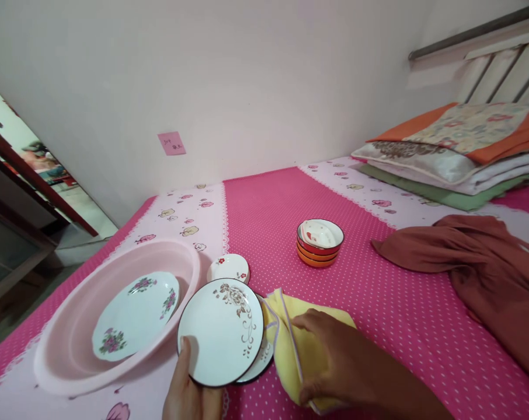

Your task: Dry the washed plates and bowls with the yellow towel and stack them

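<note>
Left hand [188,388] grasps a plate [218,335] by its lower left edge, thumb on the face; right hand [328,356] grasps a yellow cloth [288,353] just right of the plate. A second plate [264,357] shows partly behind the first, with a small dish [228,268] beyond it. Basin [67,382] holding a platter [137,318] stands at left; stacked bowls [317,260] stand farther back on the pink sheet [264,227]

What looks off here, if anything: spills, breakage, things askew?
No spill or breakage shows; the held plate looks whole. The setting is odd: basin and stacked bowls sit on what looks like a bed, with piled bedding. A reddish-brown cloth lies crumpled at right.
</note>
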`<state>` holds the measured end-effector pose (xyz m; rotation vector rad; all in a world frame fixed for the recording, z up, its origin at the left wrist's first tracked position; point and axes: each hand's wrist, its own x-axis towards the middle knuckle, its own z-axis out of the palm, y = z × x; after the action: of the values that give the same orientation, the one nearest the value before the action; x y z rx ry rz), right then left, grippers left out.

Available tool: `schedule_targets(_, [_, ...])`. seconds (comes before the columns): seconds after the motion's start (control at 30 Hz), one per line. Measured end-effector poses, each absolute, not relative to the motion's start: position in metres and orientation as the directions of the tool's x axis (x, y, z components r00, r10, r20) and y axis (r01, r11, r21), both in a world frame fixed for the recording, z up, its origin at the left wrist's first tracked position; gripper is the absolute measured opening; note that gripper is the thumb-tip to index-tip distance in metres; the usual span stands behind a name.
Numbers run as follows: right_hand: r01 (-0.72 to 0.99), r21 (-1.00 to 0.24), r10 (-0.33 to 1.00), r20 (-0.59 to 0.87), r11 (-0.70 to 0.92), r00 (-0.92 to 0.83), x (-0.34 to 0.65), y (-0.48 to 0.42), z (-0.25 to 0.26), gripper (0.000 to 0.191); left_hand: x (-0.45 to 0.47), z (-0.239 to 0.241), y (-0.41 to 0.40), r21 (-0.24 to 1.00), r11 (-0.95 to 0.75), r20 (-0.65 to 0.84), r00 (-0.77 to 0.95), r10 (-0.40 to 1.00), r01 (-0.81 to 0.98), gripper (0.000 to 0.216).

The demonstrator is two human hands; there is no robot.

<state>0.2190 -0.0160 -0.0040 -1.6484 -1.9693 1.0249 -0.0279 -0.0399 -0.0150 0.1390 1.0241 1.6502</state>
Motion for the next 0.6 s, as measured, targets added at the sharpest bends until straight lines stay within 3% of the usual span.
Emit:
schedule_targets(0.1, [0.740, -0.634, 0.960, 0.015, 0.226, -0.281, 0.223, -0.038, -0.035, 0.115, -0.026, -0.009, -0.039, 0.645, 0.010, -0.452, -0.371, 0.811, -0.764, 0.067])
schedule_targets(0.2, [0.810, -0.479, 0.940, 0.127, 0.338, -0.317, 0.233, -0.057, -0.079, 0.107, -0.033, -0.011, -0.039, 0.633, 0.032, -0.456, -0.339, 0.823, -0.773, 0.065])
schedule_targets(0.27, [0.800, -0.443, 0.913, 0.243, 0.404, -0.327, 0.240, -0.066, -0.101, 0.094, -0.039, -0.016, -0.038, 0.636, 0.045, -0.439, -0.313, 0.842, -0.770, 0.065])
schedule_targets(0.37, [0.714, -0.565, 0.899, 0.379, 0.413, -0.221, 0.246, -0.073, -0.105, 0.051, -0.046, -0.022, -0.039, 0.657, 0.002, -0.392, -0.340, 0.855, -0.754, 0.066])
schedule_targets(0.43, [0.604, -0.727, 0.936, 0.339, 0.327, -0.099, 0.247, -0.069, -0.089, 0.034, -0.047, -0.024, -0.040, 0.653, -0.020, -0.381, -0.350, 0.856, -0.757, 0.070])
schedule_targets(0.53, [0.365, -0.928, 0.993, 0.107, 0.080, 0.055, 0.249, -0.053, -0.051, 0.031, -0.047, -0.021, -0.041, 0.573, -0.014, -0.396, -0.292, 0.871, -0.819, 0.073])
schedule_targets(0.6, [0.179, -0.982, 0.993, -0.038, -0.058, 0.111, 0.257, -0.041, -0.027, 0.037, -0.044, -0.014, -0.041, 0.534, -0.007, -0.402, -0.261, 0.878, -0.845, 0.070])
